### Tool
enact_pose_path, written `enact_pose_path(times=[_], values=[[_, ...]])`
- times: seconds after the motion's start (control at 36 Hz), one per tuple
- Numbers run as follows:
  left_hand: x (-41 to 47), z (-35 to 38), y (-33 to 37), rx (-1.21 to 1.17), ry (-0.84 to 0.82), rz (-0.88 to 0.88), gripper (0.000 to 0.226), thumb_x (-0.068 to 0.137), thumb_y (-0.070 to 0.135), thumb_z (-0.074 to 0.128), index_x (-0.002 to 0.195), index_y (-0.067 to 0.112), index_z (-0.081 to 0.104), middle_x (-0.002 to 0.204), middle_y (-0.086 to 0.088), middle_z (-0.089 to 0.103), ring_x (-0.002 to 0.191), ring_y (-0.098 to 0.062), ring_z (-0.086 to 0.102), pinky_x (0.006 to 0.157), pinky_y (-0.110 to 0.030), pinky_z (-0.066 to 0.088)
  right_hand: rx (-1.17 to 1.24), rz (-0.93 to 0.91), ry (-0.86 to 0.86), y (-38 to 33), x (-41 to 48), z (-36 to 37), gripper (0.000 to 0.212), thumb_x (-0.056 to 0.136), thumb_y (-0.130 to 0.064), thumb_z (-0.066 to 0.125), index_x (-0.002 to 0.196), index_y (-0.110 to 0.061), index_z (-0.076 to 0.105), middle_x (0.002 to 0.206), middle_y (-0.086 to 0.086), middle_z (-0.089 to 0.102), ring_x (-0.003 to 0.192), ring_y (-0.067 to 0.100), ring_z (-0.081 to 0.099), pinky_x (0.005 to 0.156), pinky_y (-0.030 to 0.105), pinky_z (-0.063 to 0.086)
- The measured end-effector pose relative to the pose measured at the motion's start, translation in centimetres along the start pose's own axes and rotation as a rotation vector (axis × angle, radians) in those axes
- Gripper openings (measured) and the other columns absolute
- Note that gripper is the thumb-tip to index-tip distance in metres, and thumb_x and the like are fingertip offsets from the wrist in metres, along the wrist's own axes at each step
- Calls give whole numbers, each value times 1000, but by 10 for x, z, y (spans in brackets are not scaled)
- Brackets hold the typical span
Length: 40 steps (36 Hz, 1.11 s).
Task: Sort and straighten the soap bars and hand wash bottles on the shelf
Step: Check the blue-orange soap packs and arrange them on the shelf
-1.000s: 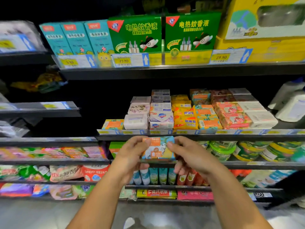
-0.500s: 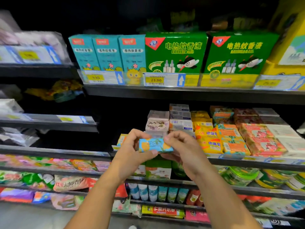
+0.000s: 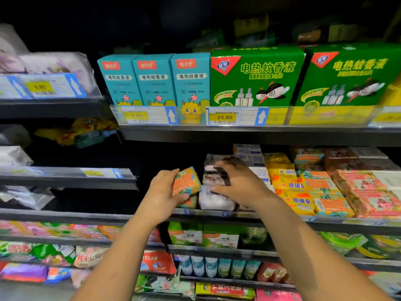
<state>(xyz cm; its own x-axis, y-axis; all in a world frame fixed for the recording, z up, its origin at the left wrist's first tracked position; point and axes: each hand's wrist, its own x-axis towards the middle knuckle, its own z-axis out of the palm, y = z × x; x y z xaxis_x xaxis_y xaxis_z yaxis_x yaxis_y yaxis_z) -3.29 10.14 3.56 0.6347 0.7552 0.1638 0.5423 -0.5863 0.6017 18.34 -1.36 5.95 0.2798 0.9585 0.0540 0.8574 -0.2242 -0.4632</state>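
Observation:
My left hand (image 3: 161, 192) grips an orange and teal soap bar (image 3: 186, 180), tilted, just above another bar of the same kind (image 3: 190, 203) at the left end of the soap shelf (image 3: 282, 217). My right hand (image 3: 240, 183) reaches over a stack of white soap packs (image 3: 213, 199) beside it, fingers spread and touching the packs. Yellow soap bars (image 3: 293, 192), orange and teal bars (image 3: 325, 192) and pink boxed soaps (image 3: 366, 192) fill the rows to the right. No hand wash bottles can be made out.
Teal boxes (image 3: 153, 80) and green mosquito-liquid boxes (image 3: 256, 77) stand on the shelf above. Below are green cartons (image 3: 219, 235), small bottles (image 3: 217, 267) and snack bags (image 3: 54, 253). Dark shelves (image 3: 65, 177) jut out at the left.
Both hands held the bar in front of me; now only the left holds it, carried up to the shelf's left end. The right hand let go and moved onto the white packs.

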Motion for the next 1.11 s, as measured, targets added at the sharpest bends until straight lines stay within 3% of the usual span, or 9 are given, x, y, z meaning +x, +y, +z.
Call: enact_pose_path(times=[0.14, 0.44, 0.61, 0.72, 0.86, 0.94, 1.0, 1.06, 1.11], values=[[24, 5, -18, 105, 63, -47, 72, 71, 17, 89, 135, 10, 57, 127, -11, 56, 119, -32, 51, 102, -39, 40, -246, -11, -170, 1, 16, 26, 75, 92, -75, 39, 157, -47, 12, 169, -4, -2, 155, 23, -7, 124, 48, 1], [66, 14, -34, 17, -170, -74, 70, 76, 9, 84, 139, 11, 53, 122, -2, 44, 120, -25, 51, 104, -27, 38, -205, 109, -231, 11, 15, 40, 69, 95, -75, 28, 155, -52, 2, 168, -8, -13, 153, 26, -20, 120, 56, -14], [70, 33, -39, -2, -287, -120, 50, 97, 21, 65, 144, 18, 49, 144, -10, 39, 135, -29, 41, 117, -38, 31, -209, 101, -196, 16, 12, 46, 69, 95, -76, 24, 155, -52, -1, 167, -10, -15, 153, 25, -20, 120, 53, -17], [59, 40, -35, 150, -335, -126, 51, 106, 33, 45, 155, 24, 32, 161, -4, 24, 148, -27, 20, 120, -31, 15, -229, 96, -190, 17, 13, 47, 69, 94, -77, 22, 154, -53, -1, 167, -10, -16, 153, 25, -19, 120, 54, -17], [45, 40, -38, 303, -383, -138, 53, 107, 47, 26, 158, 37, 17, 166, 17, 1, 153, -23, -10, 123, -47, -5, -217, 95, -191, 16, 12, 46, 68, 95, -76, 23, 154, -53, -1, 167, -10, -15, 153, 27, -17, 120, 55, -14], [39, 34, -22, 356, -416, -132, 53, 108, 45, 26, 158, 28, 23, 167, 4, 7, 154, -25, -3, 123, -43, -1, -210, 81, -177, 14, 11, 45, 68, 96, -74, 25, 156, -49, 5, 168, -8, -10, 154, 28, -13, 120, 58, -10], [36, 28, -9, 308, -417, -177, 52, 107, 47, 27, 153, 24, 37, 163, -9, 26, 151, -30, 18, 123, -40, 14, -185, 66, -161, 15, 10, 43, 68, 97, -73, 29, 157, -45, 13, 169, -5, -3, 155, 28, -8, 121, 58, -6], [35, 25, 3, 293, -363, -161, 50, 106, 49, 31, 137, 19, 55, 142, -15, 54, 131, -32, 49, 109, -38, 38, -155, 53, -121, 18, 5, 37, 66, 98, -69, 33, 157, -40, 22, 169, -2, 5, 155, 25, -1, 123, 53, 0], [34, 24, 19, 281, -256, -106, 41, 105, 45, 36, 114, 15, 63, 113, -13, 67, 107, -32, 62, 91, -38, 49, -136, 62, -62, 26, -3, 28, 63, 100, -63, 39, 155, -32, 33, 167, 0, 16, 154, 22, 10, 124, 48, 10]])
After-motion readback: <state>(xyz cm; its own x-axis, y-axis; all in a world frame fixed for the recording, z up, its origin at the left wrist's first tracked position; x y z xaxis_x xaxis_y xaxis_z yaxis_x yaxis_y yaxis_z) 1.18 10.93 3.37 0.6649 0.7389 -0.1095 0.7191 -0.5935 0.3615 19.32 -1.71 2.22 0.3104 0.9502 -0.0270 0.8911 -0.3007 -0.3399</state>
